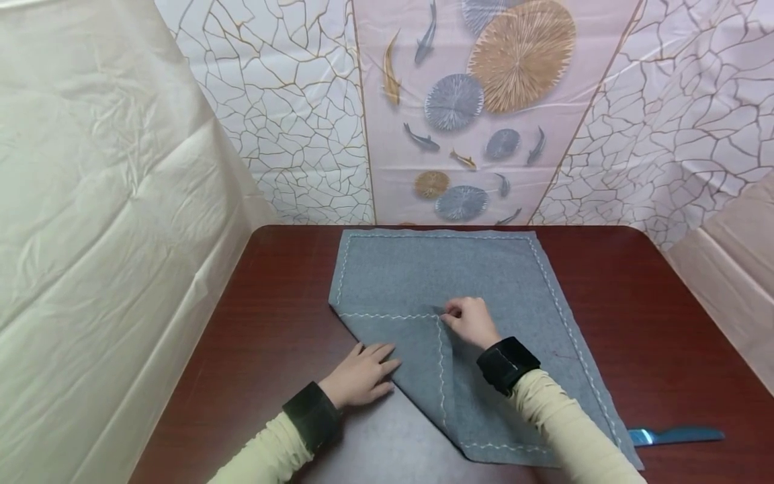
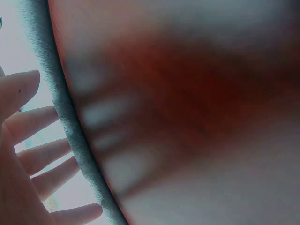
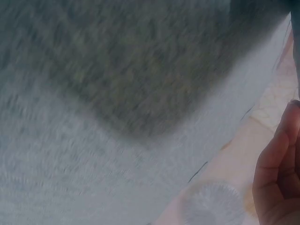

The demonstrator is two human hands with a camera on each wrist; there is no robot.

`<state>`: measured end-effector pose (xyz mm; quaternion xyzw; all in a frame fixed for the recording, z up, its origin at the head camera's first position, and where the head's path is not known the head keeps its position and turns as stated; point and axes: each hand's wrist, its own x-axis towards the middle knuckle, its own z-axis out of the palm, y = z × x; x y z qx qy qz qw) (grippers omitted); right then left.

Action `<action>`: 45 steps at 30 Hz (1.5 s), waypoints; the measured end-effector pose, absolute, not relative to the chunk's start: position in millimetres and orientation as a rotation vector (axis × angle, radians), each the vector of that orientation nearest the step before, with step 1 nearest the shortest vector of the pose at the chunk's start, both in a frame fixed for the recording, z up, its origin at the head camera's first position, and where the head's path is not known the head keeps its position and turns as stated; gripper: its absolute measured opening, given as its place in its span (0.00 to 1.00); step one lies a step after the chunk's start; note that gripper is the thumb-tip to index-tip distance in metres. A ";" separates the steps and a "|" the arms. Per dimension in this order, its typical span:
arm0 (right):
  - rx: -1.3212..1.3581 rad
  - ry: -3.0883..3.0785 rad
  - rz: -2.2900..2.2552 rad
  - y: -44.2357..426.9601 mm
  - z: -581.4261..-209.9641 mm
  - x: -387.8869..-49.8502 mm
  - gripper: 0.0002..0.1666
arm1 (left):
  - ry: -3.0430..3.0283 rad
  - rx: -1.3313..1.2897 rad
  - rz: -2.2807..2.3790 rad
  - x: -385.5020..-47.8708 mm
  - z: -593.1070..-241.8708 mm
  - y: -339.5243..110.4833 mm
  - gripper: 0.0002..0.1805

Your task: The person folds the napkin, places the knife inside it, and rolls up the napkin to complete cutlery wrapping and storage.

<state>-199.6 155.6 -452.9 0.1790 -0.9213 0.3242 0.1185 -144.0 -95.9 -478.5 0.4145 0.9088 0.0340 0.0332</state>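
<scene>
A grey-blue cloth [image 1: 441, 275] with wavy white stitching along its edges lies on the table. Its near-left corner is folded inward as a triangular flap [image 1: 414, 359], leaving a diagonal fold at the lower left. At the flap's tip, my right hand [image 1: 474, 324] pinches the corner between thumb and fingertips; in the right wrist view that hand [image 3: 274, 176] shows only partly, at the right edge. My left hand [image 1: 361, 375] lies with spread, straight fingers across the table and the fold. In the left wrist view its fingertips touch the cloth's folded edge [image 2: 70, 115].
A knife [image 1: 689, 435] with a dark teal handle lies at the right, its blade partly under the cloth's edge. The dark red-brown table [image 1: 272, 289] has rounded far corners. Patterned drapes [image 1: 302, 101] hang behind it, and a cream drape [image 1: 121, 202] hangs along the left.
</scene>
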 end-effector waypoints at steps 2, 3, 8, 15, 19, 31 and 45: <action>0.509 -2.686 0.938 158.8 -452.4 -202.0 0.05 | 2.808 1.272 0.081 -147.3 -479.1 -91.2 0.25; 0.497 -2.688 0.935 160.3 -452.3 -203.1 0.04 | 2.813 1.273 0.075 -148.9 -479.1 -89.0 0.25; 0.437 -2.701 0.908 167.8 -451.1 -208.2 0.04 | 2.825 1.268 0.061 -154.9 -476.2 -79.1 0.24; 0.334 -2.739 0.908 181.7 -448.2 -216.5 0.02 | 2.814 1.256 0.027 -160.7 -471.3 -66.3 0.25; 0.292 -2.722 0.884 190.7 -449.1 -222.6 0.02 | 2.797 1.246 0.017 -162.8 -469.6 -59.1 0.25; 0.090 -2.643 0.883 208.0 -452.3 -230.8 0.03 | 2.752 1.211 0.014 -174.2 -467.3 -42.7 0.25; -0.444 -2.546 1.447 213.9 -438.5 -238.8 0.13 | 2.742 1.175 -0.013 -181.4 -466.6 -26.8 0.25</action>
